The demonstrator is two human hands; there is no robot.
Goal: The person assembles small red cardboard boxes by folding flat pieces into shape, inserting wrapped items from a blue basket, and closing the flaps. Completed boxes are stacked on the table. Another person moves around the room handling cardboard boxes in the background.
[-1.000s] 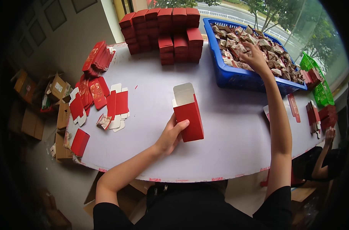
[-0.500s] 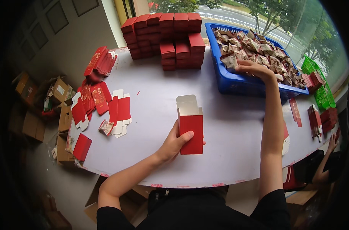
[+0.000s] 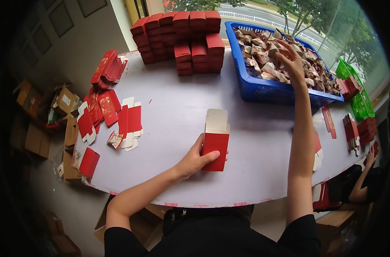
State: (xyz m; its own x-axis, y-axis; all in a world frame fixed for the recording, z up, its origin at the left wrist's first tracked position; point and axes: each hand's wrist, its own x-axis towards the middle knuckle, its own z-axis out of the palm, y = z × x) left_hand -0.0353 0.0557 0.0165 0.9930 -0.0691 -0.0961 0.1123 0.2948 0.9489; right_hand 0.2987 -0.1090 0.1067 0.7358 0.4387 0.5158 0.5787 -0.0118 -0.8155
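Upright over the middle of the table, a red carton (image 3: 215, 150) with its white inner top flap raised is gripped by my left hand (image 3: 195, 160), thumb across the front and fingertips showing on the far side. Its inside cannot be seen. My right hand (image 3: 292, 64) is over the blue basket (image 3: 263, 92), its thumb and fingers apart among the small wrapped packets (image 3: 257, 55). Nothing clearly shows between those fingers. The packets are crinkled, beige and dark red, and heaped up to the basket's rim.
Stacked closed red boxes (image 3: 199, 51) stand at the far side. Flat red cartons (image 3: 107, 107), a loose packet (image 3: 115, 140) and a red box (image 3: 89, 162) lie left on the table (image 3: 169, 103). A green basket (image 3: 362, 103) and another person's hand (image 3: 370, 156) are at right.
My right hand has moved farther over the basket, its fingers spread, away from the packet it was pinching at the near left rim. The carton appears slightly farther right, tilted a little.
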